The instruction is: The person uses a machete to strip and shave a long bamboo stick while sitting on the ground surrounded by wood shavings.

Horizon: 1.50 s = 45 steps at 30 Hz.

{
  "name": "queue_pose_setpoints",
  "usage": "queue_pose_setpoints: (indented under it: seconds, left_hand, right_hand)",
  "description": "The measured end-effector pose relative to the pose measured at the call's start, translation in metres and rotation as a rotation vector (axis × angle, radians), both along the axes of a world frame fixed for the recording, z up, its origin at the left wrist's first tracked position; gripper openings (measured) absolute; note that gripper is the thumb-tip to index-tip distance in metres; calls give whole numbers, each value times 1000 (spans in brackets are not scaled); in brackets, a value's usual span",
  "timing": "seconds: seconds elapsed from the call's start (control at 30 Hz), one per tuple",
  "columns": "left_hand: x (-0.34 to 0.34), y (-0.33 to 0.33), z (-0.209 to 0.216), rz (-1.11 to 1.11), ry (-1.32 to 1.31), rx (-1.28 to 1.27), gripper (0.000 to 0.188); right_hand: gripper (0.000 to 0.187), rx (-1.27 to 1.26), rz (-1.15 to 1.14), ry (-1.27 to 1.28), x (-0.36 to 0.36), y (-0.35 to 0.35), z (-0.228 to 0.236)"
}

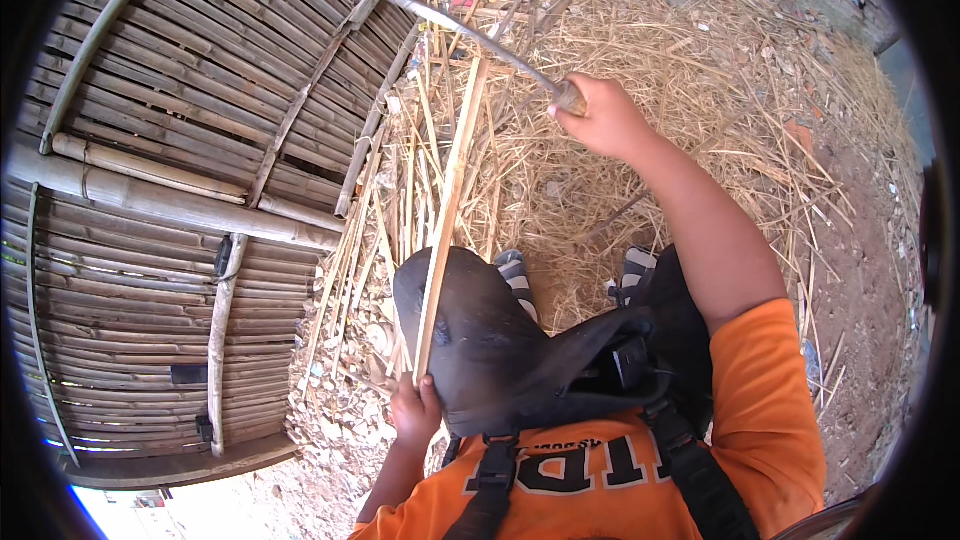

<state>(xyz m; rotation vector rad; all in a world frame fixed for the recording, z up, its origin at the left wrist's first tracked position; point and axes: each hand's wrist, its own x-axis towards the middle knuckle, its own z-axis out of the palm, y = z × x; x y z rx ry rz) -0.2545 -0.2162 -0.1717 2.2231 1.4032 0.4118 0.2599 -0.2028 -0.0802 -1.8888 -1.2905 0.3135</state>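
My left hand [414,410] is closed around the near end of a long, flat bamboo strip [452,195], beside my left knee. The strip slants up and away past the knee, its far end out over the straw. In my right hand [602,118] is the wooden handle of a long knife [500,52], held out in front and to the right. Its narrow metal blade points up and to the left, passing near the strip's far end; whether the two touch I cannot tell.
A bamboo slat wall [190,70] with pole braces rises on the left. Loose bamboo strips [412,190] lie along its foot. Straw and shavings [640,50] cover the ground ahead, with bits of litter at the far side. My sandalled feet [515,278] rest on the ground below.
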Motion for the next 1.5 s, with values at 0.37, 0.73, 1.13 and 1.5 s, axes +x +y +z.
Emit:
queue_pose_setpoints:
  seconds: [0.37,0.73,1.13,1.5]
  left_hand:
    - [5,-2,7,-2,10,54,29]
    - [4,-2,3,14,8,61,30]
    - [6,1,6,-47,-37,57,27]
    - [-3,4,-6,-51,-27,60,27]
  right_hand:
    - [19,-134,249,-274,-2,6,-11]
    - [18,-111,466,-457,-57,0,1]
    - [18,-135,341,-411,-30,1,-4]
    - [22,-185,486,-345,-34,12,-11]
